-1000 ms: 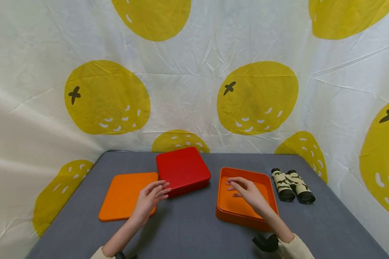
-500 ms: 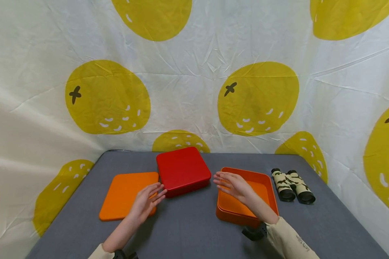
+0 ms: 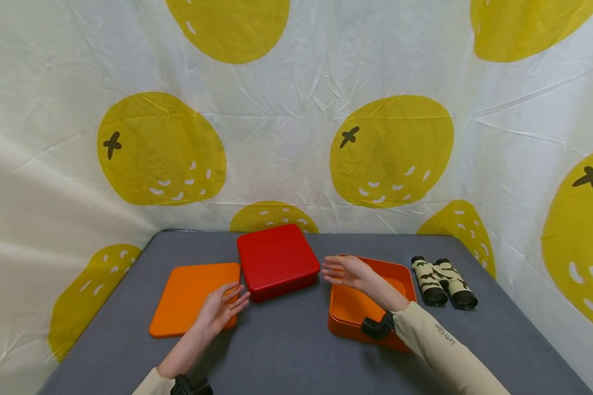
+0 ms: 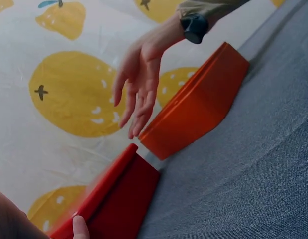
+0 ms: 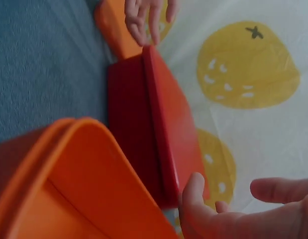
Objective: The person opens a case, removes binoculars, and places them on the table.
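A closed red box [image 3: 278, 261] sits near the back middle of the table. To its left lies a flat orange lid [image 3: 195, 299], and on its right stands an open orange box [image 3: 370, 307] with no contents visible in the part I can see. My left hand [image 3: 217, 310] hovers over the lid's right edge, fingers extended, holding nothing. Above the left rim of the orange box is my right hand [image 3: 351, 272], its fingers straight and pointing toward the red box, also holding nothing. The right wrist view shows the red box [image 5: 139, 129] beyond the orange box's rim [image 5: 79, 124].
Camouflage-patterned binoculars [image 3: 443, 282] lie to the right of the orange box. The grey table [image 3: 286, 351] ends at the back against a white curtain [image 3: 277, 137] printed with yellow fruit.
My right hand has moved left from over the orange box to its left rim, its fingers straightening. My left hand has shifted slightly down and left. The boxes, lid and binoculars stay put.
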A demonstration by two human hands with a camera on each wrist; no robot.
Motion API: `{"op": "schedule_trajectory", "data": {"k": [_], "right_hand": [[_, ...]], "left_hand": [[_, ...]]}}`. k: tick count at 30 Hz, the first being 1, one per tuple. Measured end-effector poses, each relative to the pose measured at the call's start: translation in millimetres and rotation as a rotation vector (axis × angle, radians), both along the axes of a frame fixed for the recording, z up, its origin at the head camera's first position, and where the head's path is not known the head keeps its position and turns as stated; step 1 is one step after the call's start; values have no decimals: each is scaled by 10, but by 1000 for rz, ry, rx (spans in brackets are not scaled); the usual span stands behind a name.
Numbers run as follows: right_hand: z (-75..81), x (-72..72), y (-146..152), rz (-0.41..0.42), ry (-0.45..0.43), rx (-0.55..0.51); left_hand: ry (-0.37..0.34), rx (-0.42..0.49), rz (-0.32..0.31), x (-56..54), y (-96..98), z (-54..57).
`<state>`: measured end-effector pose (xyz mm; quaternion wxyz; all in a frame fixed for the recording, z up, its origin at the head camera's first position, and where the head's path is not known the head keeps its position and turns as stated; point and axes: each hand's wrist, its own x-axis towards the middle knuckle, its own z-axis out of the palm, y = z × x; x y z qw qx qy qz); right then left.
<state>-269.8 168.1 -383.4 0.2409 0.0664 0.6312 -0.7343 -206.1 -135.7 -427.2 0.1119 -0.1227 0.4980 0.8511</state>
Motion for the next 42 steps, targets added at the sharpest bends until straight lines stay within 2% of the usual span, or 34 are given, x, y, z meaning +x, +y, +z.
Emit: {"op": "schedule_trajectory", "data": {"k": [8, 15, 22, 31, 42], "right_hand": [[-56, -190, -37, 77, 14, 65], [-21, -333, -44, 165, 50, 255], [-30, -433, -70, 240, 133, 408], [-97, -476, -94, 245, 206, 520], [-151, -478, -141, 225, 282, 608]], "left_hand": [[15, 20, 8, -63, 37, -35], [-9, -10, 1, -90, 50, -23], [-22, -42, -7, -120, 72, -18], [13, -115, -26, -129, 88, -39], [26, -156, -44, -132, 72, -47]]}}
